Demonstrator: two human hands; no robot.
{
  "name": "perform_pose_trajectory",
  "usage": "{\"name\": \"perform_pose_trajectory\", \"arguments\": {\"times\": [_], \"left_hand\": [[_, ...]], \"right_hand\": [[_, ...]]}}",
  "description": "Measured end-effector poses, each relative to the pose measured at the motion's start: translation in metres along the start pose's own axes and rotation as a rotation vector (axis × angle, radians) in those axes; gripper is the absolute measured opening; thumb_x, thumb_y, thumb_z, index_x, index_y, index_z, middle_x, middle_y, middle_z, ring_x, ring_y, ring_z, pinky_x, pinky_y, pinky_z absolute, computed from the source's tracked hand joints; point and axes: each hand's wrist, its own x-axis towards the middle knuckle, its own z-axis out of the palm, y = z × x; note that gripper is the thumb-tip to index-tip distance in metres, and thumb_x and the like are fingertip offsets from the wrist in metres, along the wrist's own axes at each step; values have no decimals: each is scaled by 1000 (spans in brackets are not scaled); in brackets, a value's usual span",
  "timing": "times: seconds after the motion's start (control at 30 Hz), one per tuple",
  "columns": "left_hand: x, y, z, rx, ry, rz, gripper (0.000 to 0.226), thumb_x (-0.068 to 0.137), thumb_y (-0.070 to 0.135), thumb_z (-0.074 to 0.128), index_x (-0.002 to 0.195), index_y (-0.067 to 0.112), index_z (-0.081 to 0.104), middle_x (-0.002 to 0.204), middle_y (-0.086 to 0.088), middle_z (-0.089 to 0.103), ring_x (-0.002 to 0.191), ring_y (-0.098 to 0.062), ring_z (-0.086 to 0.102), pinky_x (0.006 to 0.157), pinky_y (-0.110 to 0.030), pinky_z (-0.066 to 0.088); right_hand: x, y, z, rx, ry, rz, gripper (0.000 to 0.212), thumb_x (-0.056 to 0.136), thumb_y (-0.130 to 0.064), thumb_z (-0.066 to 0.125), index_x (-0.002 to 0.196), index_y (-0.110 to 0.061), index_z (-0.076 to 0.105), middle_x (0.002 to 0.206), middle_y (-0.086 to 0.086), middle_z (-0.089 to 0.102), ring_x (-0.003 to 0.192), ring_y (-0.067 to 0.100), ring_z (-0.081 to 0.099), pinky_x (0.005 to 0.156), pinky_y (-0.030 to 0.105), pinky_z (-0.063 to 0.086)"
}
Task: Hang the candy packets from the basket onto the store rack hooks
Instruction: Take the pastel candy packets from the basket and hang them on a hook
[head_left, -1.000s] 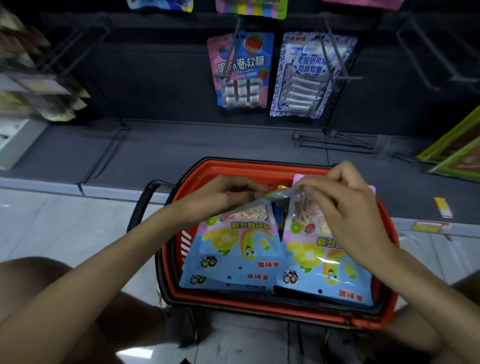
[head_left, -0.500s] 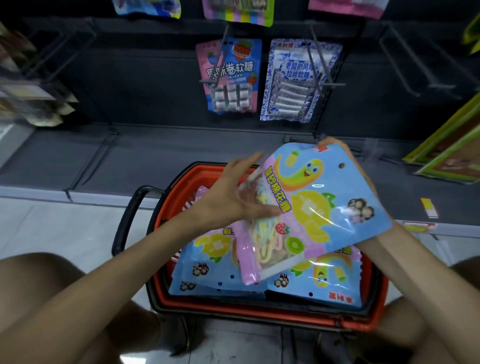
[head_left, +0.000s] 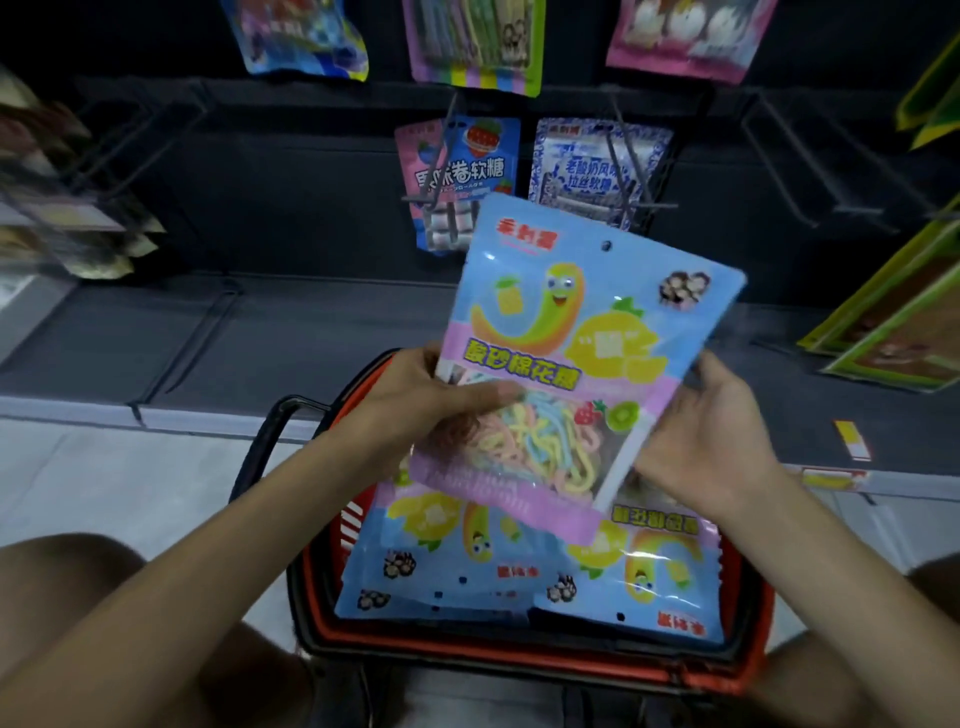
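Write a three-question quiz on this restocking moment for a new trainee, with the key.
1. True or false: the lifted packet is held with its hang hole at the top.
2. How does the left hand hold the lifted packet? A. thumb across its front; B. flat palm on top of it; C. it does not touch it.
3. Fill in: the remaining packets lie in the red ____.

Key: 1 true; 2 A; 3 basket.
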Motion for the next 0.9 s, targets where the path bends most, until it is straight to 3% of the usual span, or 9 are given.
{"name": "perform_pose_trajectory", "arguments": {"times": [0.07, 0.13, 0.23, 0.37, 0.47, 0.6, 0.77, 0.83, 0.9], "left_hand": [[3, 3, -3, -55, 95, 50, 27, 74, 13, 85, 98, 4, 76, 86, -6, 78, 70, -15, 72, 65, -27, 60], [3, 6, -3, -120, 151, 83, 34, 73, 17, 85, 104, 5, 77, 98, -11, 79, 81, -20, 74, 75, -33, 62], [1, 11, 1, -184, 194, 129, 31, 72, 14, 83, 101, 5, 77, 97, -12, 79, 79, -21, 74, 69, -32, 61], [-7, 20, 1, -160, 218, 164, 26, 71, 20, 86, 93, 9, 79, 93, -15, 78, 77, -26, 74, 60, -33, 61], [-19, 34, -6, 15, 148, 228, 34, 78, 22, 90, 107, 11, 77, 107, -19, 77, 98, -36, 76, 81, -49, 63], [-39, 58, -16, 143, 117, 272, 44, 79, 14, 87, 120, 16, 70, 108, -6, 79, 101, -29, 76, 87, -43, 62], [-53, 97, -23, 72, 238, 374, 36, 72, 1, 86, 106, 4, 76, 98, -8, 81, 91, -25, 78, 75, -31, 64], [-61, 119, -26, 45, 251, 423, 31, 75, -7, 82, 103, 3, 76, 96, -8, 81, 86, -18, 79, 69, -25, 61], [-67, 139, -26, 34, 273, 469, 30, 77, -10, 81, 103, 3, 76, 96, -8, 81, 85, -17, 78, 69, -24, 60]], "right_hand": [[-6, -1, 12, -89, -15, 3, 55, 103, -54, 45, 127, -13, 72, 131, 15, 70, 122, 37, 66, 100, 54, 54], [-8, 5, 15, -316, 2, -78, 49, 95, -49, 62, 125, -12, 73, 128, 15, 71, 122, 39, 65, 103, 57, 51], [-13, 13, 21, -599, 41, -271, 35, 89, -23, 75, 122, -10, 71, 116, 7, 77, 111, 28, 73, 91, 43, 61], [-22, 7, 34, -691, 24, -407, 25, 92, -8, 72, 117, -12, 72, 108, 6, 79, 101, 20, 76, 73, 26, 62], [-26, -3, 44, -723, 25, -471, 22, 93, -6, 71, 114, -12, 73, 104, 12, 77, 95, 21, 76, 65, 24, 60], [-36, -15, 65, -782, -16, -544, 20, 93, -8, 71, 112, -15, 73, 103, 8, 78, 95, 21, 76, 67, 29, 62], [-45, -32, 105, -845, -87, -640, 22, 94, -4, 70, 114, -13, 70, 101, 11, 76, 95, 20, 76, 66, 30, 63], [-51, -41, 128, -869, -100, -719, 37, 95, -7, 70, 129, -19, 62, 109, 4, 75, 98, 14, 75, 67, 32, 64], [-56, -48, 148, -914, -99, -825, 62, 95, -9, 72, 148, -31, 47, 118, -12, 71, 102, 5, 73, 71, 24, 62]]}}
